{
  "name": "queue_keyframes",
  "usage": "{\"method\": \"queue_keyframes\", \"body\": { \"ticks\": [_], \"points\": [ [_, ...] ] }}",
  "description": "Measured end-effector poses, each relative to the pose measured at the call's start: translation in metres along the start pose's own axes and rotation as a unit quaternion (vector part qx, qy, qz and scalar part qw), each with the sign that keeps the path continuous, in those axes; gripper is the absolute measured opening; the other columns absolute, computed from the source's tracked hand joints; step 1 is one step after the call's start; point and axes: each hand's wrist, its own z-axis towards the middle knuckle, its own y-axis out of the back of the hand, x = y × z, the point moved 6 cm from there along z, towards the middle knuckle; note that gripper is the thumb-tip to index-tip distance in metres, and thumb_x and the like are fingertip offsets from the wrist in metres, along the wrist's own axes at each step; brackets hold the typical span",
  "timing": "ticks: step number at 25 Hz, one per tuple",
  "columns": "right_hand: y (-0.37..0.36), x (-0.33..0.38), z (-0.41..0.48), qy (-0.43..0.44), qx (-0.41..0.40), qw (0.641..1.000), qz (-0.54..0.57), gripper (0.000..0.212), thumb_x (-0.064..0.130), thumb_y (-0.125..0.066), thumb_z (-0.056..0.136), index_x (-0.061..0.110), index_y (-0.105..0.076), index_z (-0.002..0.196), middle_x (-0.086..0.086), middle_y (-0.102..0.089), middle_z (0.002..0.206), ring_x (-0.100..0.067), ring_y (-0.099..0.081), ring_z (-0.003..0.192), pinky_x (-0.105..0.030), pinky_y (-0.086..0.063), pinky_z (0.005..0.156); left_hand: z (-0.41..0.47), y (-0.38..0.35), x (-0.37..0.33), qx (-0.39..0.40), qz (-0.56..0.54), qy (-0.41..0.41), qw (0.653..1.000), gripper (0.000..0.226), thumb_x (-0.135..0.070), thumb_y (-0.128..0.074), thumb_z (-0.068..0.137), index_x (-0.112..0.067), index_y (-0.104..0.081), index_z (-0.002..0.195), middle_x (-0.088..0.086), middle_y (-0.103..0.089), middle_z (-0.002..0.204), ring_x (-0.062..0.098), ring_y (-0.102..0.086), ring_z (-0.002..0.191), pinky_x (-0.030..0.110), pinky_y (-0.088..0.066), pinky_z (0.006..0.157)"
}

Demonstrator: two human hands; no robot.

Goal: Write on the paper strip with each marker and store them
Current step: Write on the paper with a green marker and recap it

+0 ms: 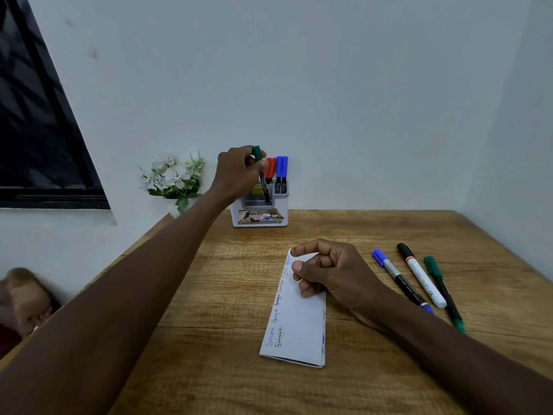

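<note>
My left hand (238, 173) pinches a green-capped marker (261, 175) whose lower end is inside the front compartment of the white holder (260, 217) at the table's far edge. Two red markers (270, 167) and two blue markers (282, 170) stand in the holder's rear slots. My right hand (329, 268), fingers curled, rests on the upper end of the folded paper strip (299, 322), which carries several coloured handwritten words along its left side. To the right lie a blue marker (401, 280), a black-capped white marker (420, 274) and a green marker (443, 290).
The wooden table (209, 295) stands against a white wall. A bunch of white artificial flowers (172, 176) sits left of the holder. A dark window (36, 130) fills the upper left. Brownish objects (27, 298) lie below the table's left edge.
</note>
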Motion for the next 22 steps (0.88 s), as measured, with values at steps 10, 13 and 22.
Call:
{"method": "queue_keyframes", "body": {
  "ticks": [10,13,22],
  "points": [
    [0.000,-0.002,0.001,0.005,0.006,1.000,0.009,0.022,0.016,-0.079,0.084,0.016,-0.074,0.105,-0.020,-0.076,0.082,-0.021,-0.072,0.065,-0.030,-0.059,0.063,-0.012,-0.029,0.015,0.099,0.016,0.028,0.995,0.032,-0.032,-0.082,0.084,-0.011,-0.079,0.109,0.001,-0.076,0.076,-0.014,-0.060,0.053,0.005,-0.047,0.065],
    [0.000,-0.003,0.002,0.004,0.009,1.000,0.004,0.022,0.016,-0.079,0.084,0.016,-0.074,0.105,-0.020,-0.076,0.083,-0.022,-0.072,0.065,-0.031,-0.059,0.063,-0.013,-0.025,0.017,0.091,0.027,0.021,0.995,0.029,-0.026,-0.082,0.084,-0.010,-0.079,0.109,0.005,-0.079,0.087,-0.010,-0.062,0.062,-0.002,-0.043,0.064],
    [-0.001,0.000,0.000,0.005,0.006,1.000,-0.014,0.022,0.015,-0.078,0.085,0.010,-0.073,0.106,-0.020,-0.076,0.083,-0.021,-0.072,0.067,-0.032,-0.060,0.064,-0.035,-0.008,-0.025,0.045,-0.008,-0.064,0.997,0.016,-0.018,-0.080,0.085,-0.012,-0.081,0.100,0.002,-0.080,0.093,-0.009,-0.066,0.071,0.006,-0.050,0.077]
  ]
}}
